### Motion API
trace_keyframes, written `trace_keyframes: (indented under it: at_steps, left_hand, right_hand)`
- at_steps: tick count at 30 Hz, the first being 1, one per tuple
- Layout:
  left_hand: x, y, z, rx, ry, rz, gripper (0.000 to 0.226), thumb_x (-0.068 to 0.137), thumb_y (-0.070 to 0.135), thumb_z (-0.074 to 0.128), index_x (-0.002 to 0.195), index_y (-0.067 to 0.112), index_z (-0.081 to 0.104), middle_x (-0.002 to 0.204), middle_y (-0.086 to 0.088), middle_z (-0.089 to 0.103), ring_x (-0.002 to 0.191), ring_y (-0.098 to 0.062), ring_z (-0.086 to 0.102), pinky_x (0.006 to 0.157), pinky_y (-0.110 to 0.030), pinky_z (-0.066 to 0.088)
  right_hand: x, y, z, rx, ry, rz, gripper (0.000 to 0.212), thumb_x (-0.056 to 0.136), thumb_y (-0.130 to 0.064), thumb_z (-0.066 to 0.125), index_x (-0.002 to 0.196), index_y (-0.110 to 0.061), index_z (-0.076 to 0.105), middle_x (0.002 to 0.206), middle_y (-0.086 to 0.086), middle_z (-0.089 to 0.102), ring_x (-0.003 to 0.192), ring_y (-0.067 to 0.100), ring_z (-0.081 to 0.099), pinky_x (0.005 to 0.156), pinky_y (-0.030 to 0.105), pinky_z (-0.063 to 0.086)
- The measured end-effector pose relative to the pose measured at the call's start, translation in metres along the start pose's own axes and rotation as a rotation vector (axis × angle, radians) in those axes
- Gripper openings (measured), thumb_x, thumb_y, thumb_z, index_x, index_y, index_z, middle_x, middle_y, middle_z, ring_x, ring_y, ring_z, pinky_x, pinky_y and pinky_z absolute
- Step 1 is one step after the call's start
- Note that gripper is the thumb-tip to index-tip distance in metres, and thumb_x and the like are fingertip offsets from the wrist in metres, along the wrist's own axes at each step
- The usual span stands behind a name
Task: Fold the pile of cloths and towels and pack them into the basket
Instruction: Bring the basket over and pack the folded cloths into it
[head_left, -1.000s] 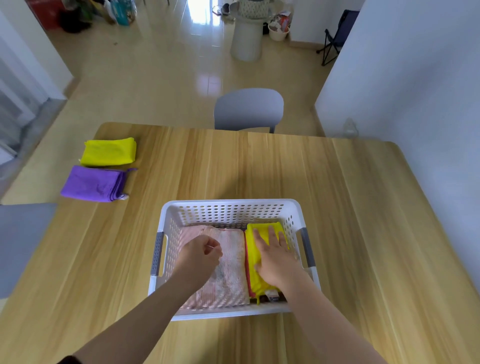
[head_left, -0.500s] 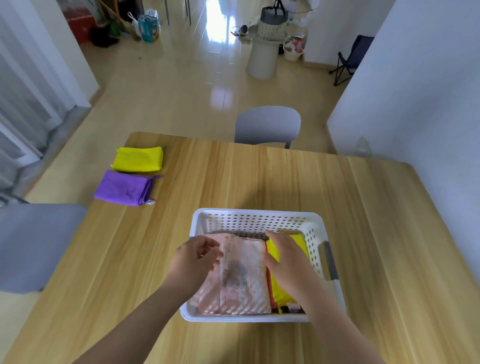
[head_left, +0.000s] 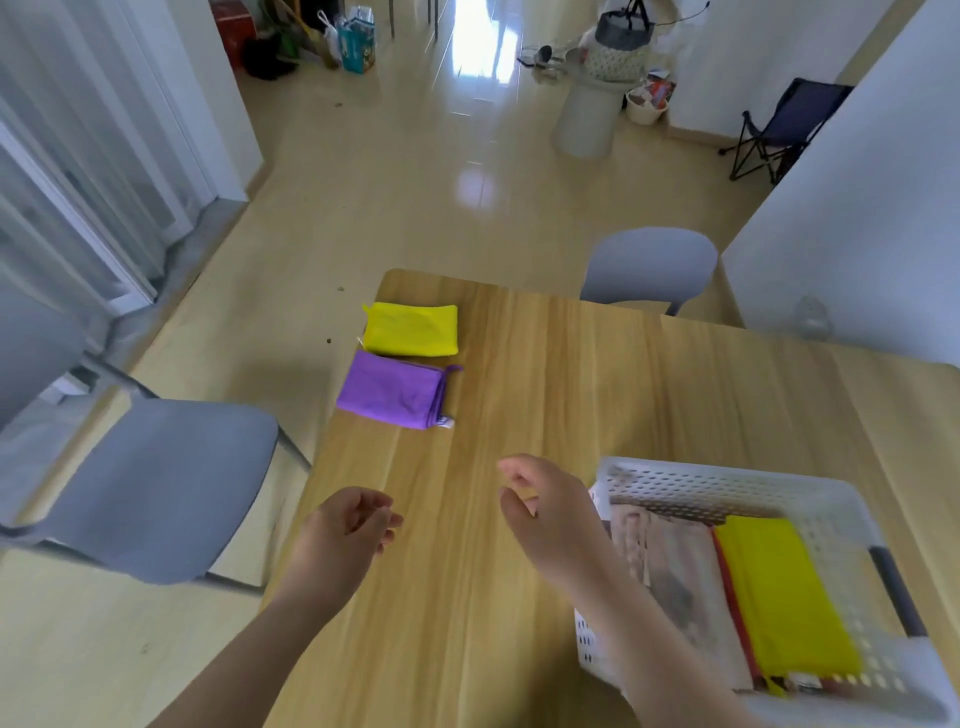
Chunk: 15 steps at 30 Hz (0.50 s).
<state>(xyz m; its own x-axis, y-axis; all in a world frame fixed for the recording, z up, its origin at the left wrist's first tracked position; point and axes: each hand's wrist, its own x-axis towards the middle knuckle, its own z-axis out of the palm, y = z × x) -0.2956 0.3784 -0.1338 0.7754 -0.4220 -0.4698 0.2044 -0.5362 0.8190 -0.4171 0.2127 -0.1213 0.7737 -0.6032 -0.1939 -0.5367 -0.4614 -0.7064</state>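
A white perforated basket (head_left: 727, 480) stands on the wooden table (head_left: 571, 395) at the lower right. Inside it lie a folded pink towel (head_left: 670, 566) and a folded yellow cloth (head_left: 779, 597), with a red edge showing between them. Near the table's far left corner a folded yellow cloth (head_left: 410, 329) lies beside a folded purple cloth (head_left: 389, 391). My left hand (head_left: 348, 535) hovers over the table with loosely curled fingers, holding nothing. My right hand (head_left: 545, 509) is just left of the basket, fingers relaxed and empty.
A grey chair (head_left: 150, 488) stands at the table's left side and another grey chair (head_left: 649, 265) at the far side. A white wall (head_left: 857, 208) runs along the right. Bags and a white stool stand on the floor far behind.
Both hands have left the basket and moved left over the bare table. The view has swung left, so the basket now sits at the lower right.
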Motion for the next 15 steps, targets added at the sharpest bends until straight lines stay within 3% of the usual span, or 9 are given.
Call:
trace_keyframes:
  at_steps: [8,15]
  left_hand:
    - [0.052,-0.028,-0.064,0.051,-0.023,-0.056,0.015,0.091,0.006,0.052,0.089,0.016,0.063,0.082,0.002,0.072,0.08,-0.02,0.067,0.08,-0.039,0.055]
    - [0.083,-0.039,-0.063,0.063,-0.02,-0.104,0.015,0.09,0.008,0.052,0.089,0.019,0.063,0.08,0.005,0.073,0.079,-0.017,0.068,0.082,-0.04,0.055]
  right_hand:
    - [0.042,-0.029,0.064,-0.169,-0.11,0.044,0.036,0.095,-0.022,0.049,0.131,-0.018,0.053,0.128,-0.002,0.056,0.115,0.013,0.053,0.098,0.027,0.041]
    - [0.094,-0.025,0.093,-0.306,-0.22,0.003,0.039,0.097,-0.022,0.046,0.136,-0.017,0.047,0.137,-0.001,0.049,0.127,0.017,0.043,0.102,0.026,0.033]
